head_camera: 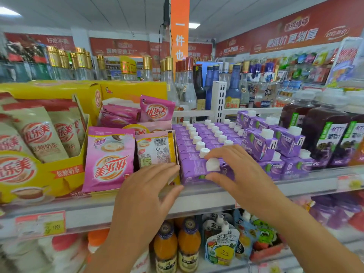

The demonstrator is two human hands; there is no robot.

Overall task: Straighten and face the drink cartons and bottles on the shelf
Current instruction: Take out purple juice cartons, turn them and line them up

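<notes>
- The front carton [192, 171] is pinched by the right hand [242, 172], fingers on top, thumb below, likely for squaring.
- Its side is steadied by straight fingers of the left hand [145, 192].

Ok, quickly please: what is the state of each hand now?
Left hand: open, straight fingers at the left side of the front purple carton.
Right hand: grips the same carton, thumb in front.

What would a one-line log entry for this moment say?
step: straightening | right hand: grips front purple carton near its white cap | left hand: straight fingers against that carton's left side
</notes>
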